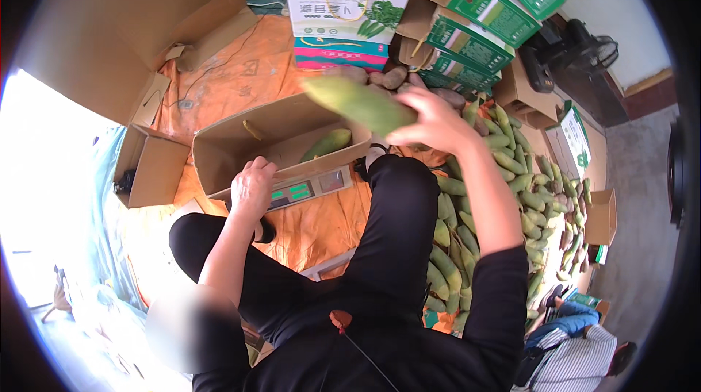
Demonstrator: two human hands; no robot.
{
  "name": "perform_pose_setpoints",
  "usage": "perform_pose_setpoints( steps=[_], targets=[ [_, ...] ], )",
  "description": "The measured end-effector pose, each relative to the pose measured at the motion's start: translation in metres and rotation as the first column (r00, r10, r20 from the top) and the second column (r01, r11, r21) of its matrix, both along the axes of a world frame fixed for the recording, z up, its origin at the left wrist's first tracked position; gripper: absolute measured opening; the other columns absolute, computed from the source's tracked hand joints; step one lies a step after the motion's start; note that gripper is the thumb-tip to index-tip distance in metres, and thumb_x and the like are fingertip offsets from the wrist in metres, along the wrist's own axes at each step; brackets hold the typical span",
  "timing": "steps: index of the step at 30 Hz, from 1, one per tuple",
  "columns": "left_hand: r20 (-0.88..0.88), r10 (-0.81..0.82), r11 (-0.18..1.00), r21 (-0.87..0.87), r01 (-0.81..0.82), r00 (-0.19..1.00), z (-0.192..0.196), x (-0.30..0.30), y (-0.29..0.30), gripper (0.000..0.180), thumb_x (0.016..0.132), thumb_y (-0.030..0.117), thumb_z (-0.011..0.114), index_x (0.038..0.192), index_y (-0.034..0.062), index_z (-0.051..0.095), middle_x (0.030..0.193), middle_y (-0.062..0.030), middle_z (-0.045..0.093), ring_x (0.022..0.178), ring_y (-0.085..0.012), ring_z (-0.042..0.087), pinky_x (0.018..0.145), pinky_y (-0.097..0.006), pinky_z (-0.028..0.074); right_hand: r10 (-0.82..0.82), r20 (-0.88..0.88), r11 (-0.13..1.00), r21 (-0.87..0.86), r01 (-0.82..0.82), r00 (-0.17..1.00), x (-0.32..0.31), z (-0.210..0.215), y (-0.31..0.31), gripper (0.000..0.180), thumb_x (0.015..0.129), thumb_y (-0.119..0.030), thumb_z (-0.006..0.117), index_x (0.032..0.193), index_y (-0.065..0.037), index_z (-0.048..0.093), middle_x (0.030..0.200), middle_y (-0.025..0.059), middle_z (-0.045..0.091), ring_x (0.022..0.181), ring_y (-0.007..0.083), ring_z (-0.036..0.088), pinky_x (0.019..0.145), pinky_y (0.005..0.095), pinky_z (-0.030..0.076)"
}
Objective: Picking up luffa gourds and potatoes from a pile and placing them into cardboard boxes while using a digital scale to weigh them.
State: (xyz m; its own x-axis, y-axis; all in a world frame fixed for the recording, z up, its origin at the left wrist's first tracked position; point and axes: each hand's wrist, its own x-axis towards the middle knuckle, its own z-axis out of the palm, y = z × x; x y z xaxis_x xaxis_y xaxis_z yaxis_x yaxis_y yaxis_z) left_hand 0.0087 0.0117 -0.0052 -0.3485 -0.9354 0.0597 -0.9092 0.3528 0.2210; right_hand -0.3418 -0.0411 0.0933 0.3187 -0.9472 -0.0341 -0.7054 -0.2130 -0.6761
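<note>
My right hand (432, 120) grips a long green corn cob in its husk (358, 104), held in the air above the near right corner of an open cardboard box (241, 145). Another green cob (327, 144) lies inside that box. The box rests on a flat scale with a green lit display (310, 187). My left hand (253, 186) sits on the box's near left edge, next to the display, fingers curled over the rim. My black-clad knees are drawn up below the scale.
A big heap of green cobs (511, 195) spreads on the orange sheet to my right. Green and white gift cartons (475, 23) stack at the back. Empty cardboard boxes (150, 169) stand left. A black fan (569, 52) and another seated person (577, 352) are to the right.
</note>
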Motion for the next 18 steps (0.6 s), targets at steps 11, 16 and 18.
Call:
perform_pose_setpoints(
  steps=[11,16,18],
  targets=[
    [0.060,-0.005,0.999,0.033,0.003,0.998,-0.003,-0.005,-0.001,0.016,0.072,0.001,0.060,0.088,0.0062,0.060,0.091,-0.0107,0.056,0.090,-0.0303,0.057,0.073,-0.043,0.049,0.317,-0.454,0.925,0.341,-0.166,0.833,0.203,-0.085,-0.042,0.044,0.065,-0.030,0.073,0.104,-0.010,0.068,0.111,0.0079,0.065,0.108,0.0231,0.058,0.088,0.0446,0.045],
    [0.080,0.002,0.996,0.083,-0.009,0.997,-0.002,-0.019,-0.004,0.018,0.072,0.001,0.063,0.089,0.0063,0.060,0.092,-0.0099,0.055,0.091,-0.0299,0.057,0.074,-0.043,0.049,0.194,-0.413,0.959,0.270,-0.083,0.890,0.220,-0.129,-0.037,0.036,0.077,-0.020,0.063,0.110,-0.007,0.064,0.121,0.0104,0.059,0.113,0.0254,0.053,0.088,0.0559,0.039],
    [0.051,0.012,0.997,0.077,-0.016,0.999,-0.006,-0.016,-0.004,0.017,0.072,0.003,0.064,0.088,0.0058,0.059,0.091,-0.0094,0.055,0.092,-0.0298,0.056,0.074,-0.043,0.049,0.153,-0.278,0.979,0.175,-0.107,0.948,0.218,-0.119,-0.034,0.034,0.075,-0.020,0.064,0.106,-0.006,0.066,0.113,0.0111,0.063,0.106,0.0269,0.058,0.085,0.0538,0.043]
  ],
)
